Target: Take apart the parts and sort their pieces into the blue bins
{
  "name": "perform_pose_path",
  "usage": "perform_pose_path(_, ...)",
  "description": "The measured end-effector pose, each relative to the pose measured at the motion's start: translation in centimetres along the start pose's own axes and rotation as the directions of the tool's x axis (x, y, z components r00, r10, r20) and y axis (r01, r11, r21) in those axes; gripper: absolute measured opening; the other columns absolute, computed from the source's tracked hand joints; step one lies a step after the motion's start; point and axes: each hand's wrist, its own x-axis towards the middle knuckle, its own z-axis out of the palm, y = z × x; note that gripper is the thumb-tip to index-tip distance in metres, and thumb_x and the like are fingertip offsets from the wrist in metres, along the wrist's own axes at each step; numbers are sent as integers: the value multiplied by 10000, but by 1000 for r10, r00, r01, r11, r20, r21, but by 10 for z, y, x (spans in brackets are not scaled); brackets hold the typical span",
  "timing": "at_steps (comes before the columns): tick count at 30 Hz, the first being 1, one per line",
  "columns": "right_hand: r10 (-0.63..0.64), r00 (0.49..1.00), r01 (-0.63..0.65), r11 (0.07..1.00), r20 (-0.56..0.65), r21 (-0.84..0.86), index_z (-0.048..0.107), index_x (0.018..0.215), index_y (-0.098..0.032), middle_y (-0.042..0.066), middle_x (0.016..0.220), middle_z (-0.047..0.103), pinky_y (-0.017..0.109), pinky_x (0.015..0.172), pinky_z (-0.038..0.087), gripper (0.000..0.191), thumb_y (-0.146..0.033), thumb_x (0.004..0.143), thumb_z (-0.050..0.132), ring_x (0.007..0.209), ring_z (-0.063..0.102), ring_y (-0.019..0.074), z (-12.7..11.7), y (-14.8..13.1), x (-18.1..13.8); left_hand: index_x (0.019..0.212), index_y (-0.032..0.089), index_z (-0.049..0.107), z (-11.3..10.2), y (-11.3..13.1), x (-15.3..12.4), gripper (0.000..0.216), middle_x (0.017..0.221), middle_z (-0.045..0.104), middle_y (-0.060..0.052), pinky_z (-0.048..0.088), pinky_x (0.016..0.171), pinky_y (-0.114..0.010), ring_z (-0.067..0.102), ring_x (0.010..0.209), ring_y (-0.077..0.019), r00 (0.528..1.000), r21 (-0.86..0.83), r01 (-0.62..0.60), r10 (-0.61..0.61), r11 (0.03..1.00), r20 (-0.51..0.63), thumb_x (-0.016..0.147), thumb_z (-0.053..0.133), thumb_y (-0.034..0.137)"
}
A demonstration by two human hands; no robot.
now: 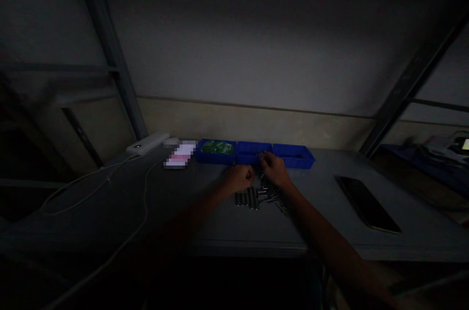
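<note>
Both my hands reach to the far middle of a dim grey table (pixel 205 212). My left hand (pixel 240 178) is curled closed just in front of the blue bins, and what it holds is too dark to name. My right hand (pixel 274 169) is pinched at the edge of the middle blue bin (pixel 252 153), fingers together on something small. A heap of small metal cylinders (pixel 256 196) lies on the table right below both hands. The left blue bin (pixel 216 150) holds green parts. The right blue bin (pixel 295 156) looks dark inside.
A black phone (pixel 368 210) lies flat at the right. At the back left sit a white power bank (pixel 146 144) with a white cable (pixel 110 175) trailing forward, and a pink-and-white item (pixel 180 155). Metal frame posts rise at both sides. A wall stands close behind.
</note>
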Motion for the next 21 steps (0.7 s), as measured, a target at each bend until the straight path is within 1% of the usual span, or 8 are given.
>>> perform_pose_path(3,-65,992,67,998,113,-19,595,845,-172,33,748,627,226,605,340,206,-260,844,408,653,545,133,1,-2,-2,730,177,610,-3,-6,-4,55,733,638,-17,418,627,-224,577,689,-145,999,-7,-46,45,999,-30,675,603,170)
perform_pose_path(6,-99,970,114,992,223,-52,593,782,-166,42,723,620,230,601,329,250,-265,869,380,657,541,136,4,-3,-4,777,156,602,-7,-10,-6,83,771,623,-36,438,658,-247,570,697,-148,991,-42,-56,51,998,-124,696,594,174)
perform_pose_path(9,-127,950,150,987,284,-61,586,738,-162,42,689,610,233,591,319,286,-267,885,364,643,533,136,6,-5,-5,801,156,586,-11,-8,-5,81,770,612,-30,445,647,-246,559,672,-133,977,-128,-56,28,990,-211,729,577,192)
perform_pose_path(12,-159,947,176,984,278,-38,584,742,-160,35,687,606,233,594,320,290,-264,892,359,635,524,130,6,-7,-6,793,161,574,-13,-5,-4,67,758,605,-17,443,636,-235,549,661,-120,968,-183,-90,43,979,-248,736,579,195)
perform_pose_path(16,-162,950,172,985,266,-16,570,732,-153,38,669,592,240,590,326,309,-268,902,339,615,518,136,5,-8,-6,789,160,572,-11,-5,-4,68,716,597,-10,443,639,-240,540,650,-117,967,-203,-122,70,971,-243,742,581,208)
perform_pose_path(21,-174,953,168,985,247,45,562,732,-155,36,669,588,242,599,336,296,-270,903,350,621,520,136,6,-7,-7,833,165,585,-9,-7,-4,103,752,616,-18,451,673,-251,552,685,-125,957,-234,-138,69,962,-281,743,586,214)
